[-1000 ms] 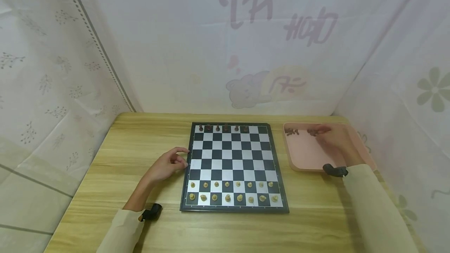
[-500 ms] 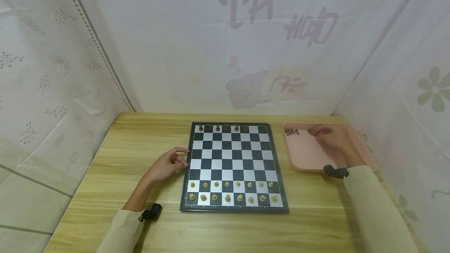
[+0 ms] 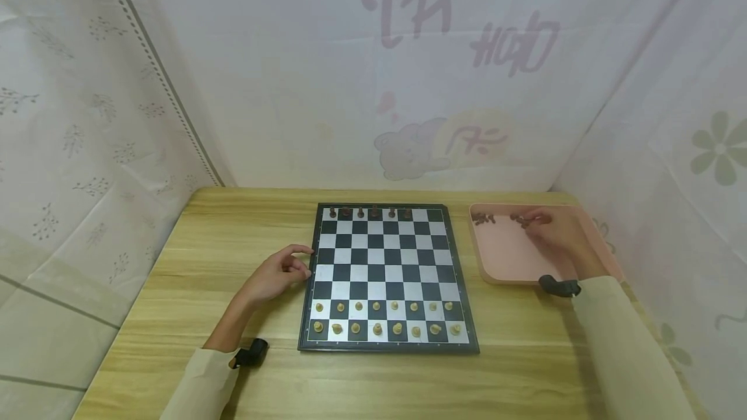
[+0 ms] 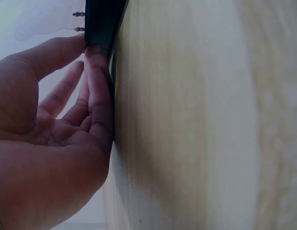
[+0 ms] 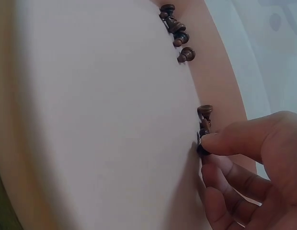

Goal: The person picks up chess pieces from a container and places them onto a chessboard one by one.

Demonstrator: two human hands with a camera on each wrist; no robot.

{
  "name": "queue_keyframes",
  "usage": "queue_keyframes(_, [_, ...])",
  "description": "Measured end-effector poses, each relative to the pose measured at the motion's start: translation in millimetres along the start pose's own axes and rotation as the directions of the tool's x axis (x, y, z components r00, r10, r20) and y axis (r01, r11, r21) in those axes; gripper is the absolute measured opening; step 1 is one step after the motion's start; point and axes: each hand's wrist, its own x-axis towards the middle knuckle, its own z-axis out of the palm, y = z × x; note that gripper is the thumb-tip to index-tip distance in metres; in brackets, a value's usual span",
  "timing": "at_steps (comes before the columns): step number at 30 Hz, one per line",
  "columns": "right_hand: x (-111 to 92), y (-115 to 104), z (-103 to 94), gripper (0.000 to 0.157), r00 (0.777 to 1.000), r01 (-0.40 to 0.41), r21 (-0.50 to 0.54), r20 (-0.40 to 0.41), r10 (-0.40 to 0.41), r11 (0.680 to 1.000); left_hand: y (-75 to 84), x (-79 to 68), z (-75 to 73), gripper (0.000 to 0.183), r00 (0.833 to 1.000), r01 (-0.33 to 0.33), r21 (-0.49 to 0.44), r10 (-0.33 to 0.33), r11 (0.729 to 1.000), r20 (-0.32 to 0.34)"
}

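My left hand [image 3: 279, 275] lies at the left side of the black-and-white chessboard [image 3: 378, 347], its relaxed fingertips touching the frame. The left wrist view shows the thumb and a finger against the board's dark edge [image 4: 103, 21]. Inside the pink tray [image 3: 496, 280] my right hand [image 3: 557, 232] pinches a dark brown chess piece [image 5: 203, 149] between thumb and fingers, by the far wall. Right beside it is another brown piece [image 5: 205, 111]. Brown pieces [image 3: 375, 212] stand along the left part of the board's far row.
Two rows of cream chess pieces [image 3: 377, 328] fill the board's near side. More brown pawns [image 3: 483, 218] lie in the tray's far left corner. Behind the wooden table [image 3: 233, 212] hangs a pale printed curtain [image 3: 327, 83].
My right fingers shift slightly among the brown pieces in the tray. The left hand and the pieces on the board stay where they were.
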Motion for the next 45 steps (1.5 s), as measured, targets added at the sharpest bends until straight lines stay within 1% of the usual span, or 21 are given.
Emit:
queue_keyframes(5, [2.6, -0.7, 0.7, 0.03, 1.0, -0.01, 0.004, 0.013, 0.01, 1.0, -0.1, -0.5, -0.5, 0.044, 1.0, -0.01, -0.013, 0.01, 1.0, 0.008])
queue_keyframes(10, [2.6, -3.0, 0.2, 0.03, 0.999, -0.043, 0.02, 0.033, 0.042, 0.999, 1.0, -0.2, -1.2, 0.044, 1.0, -0.028, -0.018, 0.029, 0.999, 0.011])
queue_keyframes(13, [2.2, -4.2, 0.6, 0.027, 0.999, -0.034, 0.03, 0.029, 0.034, 0.999, 2.2, -0.7, -1.6, 0.045, 0.999, -0.041, -0.019, 0.041, 0.999, 0.014])
queue_keyframes(15, [2.3, -5.4, 1.3, 0.026, 0.999, -0.02, 0.018, 0.026, 0.02, 1.0, 3.1, -1.4, -1.7, 0.045, 0.999, -0.034, -0.021, 0.035, 0.999, 0.012])
queue_keyframes(18, [2.9, -5.7, 1.6, 0.027, 1.0, -0.01, -0.006, 0.024, 0.011, 1.0, 4.2, -1.8, -1.6, 0.045, 1.0, -0.027, -0.02, 0.027, 0.999, 0.012])
queue_keyframes(21, [3.5, -5.4, 2.2, 0.028, 1.0, -0.022, -0.014, 0.019, 0.022, 1.0, 4.9, -1.8, -1.2, 0.045, 1.0, -0.027, -0.024, 0.027, 0.999, 0.011])
queue_keyframes(24, [2.7, -5.3, 2.1, 0.031, 0.999, -0.043, 0.004, 0.014, 0.043, 0.999, 4.9, -1.8, -1.0, 0.045, 0.999, -0.035, -0.026, 0.035, 0.999, 0.014])
queue_keyframes(28, [-0.3, -8.7, 1.3, 0.037, 0.998, -0.066, 0.02, -0.002, 0.066, 0.998, 4.1, -2.1, -0.6, 0.044, 1.0, -0.022, -0.017, 0.022, 1.0, 0.009])
queue_keyframes(31, [-2.2, -14.4, 1.7, 0.043, 0.998, -0.062, 0.037, -0.008, 0.062, 0.997, 2.6, -2.0, 0.0, 0.044, 1.0, -0.009, -0.009, 0.009, 1.0, 0.006])
queue_keyframes(34, [-3.9, -21.6, 2.8, 0.047, 0.999, -0.035, 0.085, -0.009, 0.036, 0.996, 0.8, -1.8, 0.2, 0.044, 1.0, -0.001, -0.007, 0.001, 1.0, 0.003])
queue_keyframes(38, [-6.5, -35.9, 3.7, 0.046, 1.0, -0.007, 0.139, -0.022, 0.01, 0.99, 0.3, -1.8, 0.1, 0.044, 1.0, -0.003, -0.002, 0.003, 1.0, 0.001])
queue_keyframes(42, [-8.7, -50.7, 4.2, 0.05, 0.999, 0.009, 0.153, -0.047, -0.002, 0.988, 1.9, -1.8, -0.3, 0.043, 1.0, 0.002, -0.004, -0.002, 1.0, -0.003])
queue_keyframes(45, [-9.5, -60.7, 5.2, 0.049, 0.998, 0.023, 0.149, -0.059, -0.014, 0.989, 3.3, -1.5, -0.1, 0.043, 1.0, 0.005, -0.008, -0.005, 1.0, -0.002])
